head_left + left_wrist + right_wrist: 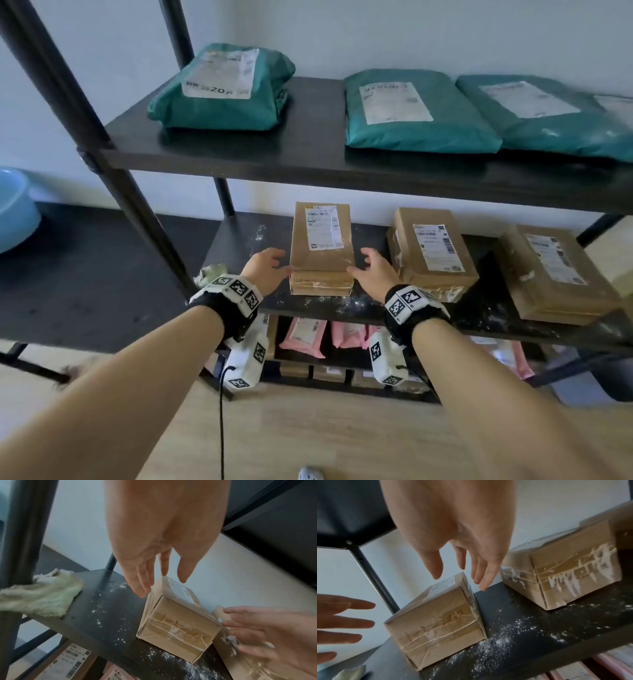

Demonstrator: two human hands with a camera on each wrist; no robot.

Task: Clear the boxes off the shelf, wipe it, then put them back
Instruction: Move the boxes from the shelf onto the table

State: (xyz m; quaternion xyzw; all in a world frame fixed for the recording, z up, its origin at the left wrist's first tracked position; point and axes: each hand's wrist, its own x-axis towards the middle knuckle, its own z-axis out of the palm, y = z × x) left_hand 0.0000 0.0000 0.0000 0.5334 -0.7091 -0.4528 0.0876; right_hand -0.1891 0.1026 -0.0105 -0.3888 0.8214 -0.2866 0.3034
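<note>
Three taped cardboard boxes stand on the dark middle shelf [239, 240], which is dusted with white powder. My left hand [270, 265] and right hand [370, 267] flank the leftmost box [322, 246], fingers straight and spread, close to its sides. In the left wrist view the left hand [154, 577] hovers by the box [178, 626] at its left edge. In the right wrist view the right hand [464, 569] hangs just right of the box [436, 628]. Neither hand grips it. The middle box [431, 253] and right box [555, 274] stand apart.
A pale cloth [212, 272] lies at the shelf's left front corner [39, 595]. Green mail bags [418, 109] sit on the upper shelf. Pink packets [305, 337] and more boxes fill the lower shelf. A blue basin [13, 209] stands at the far left.
</note>
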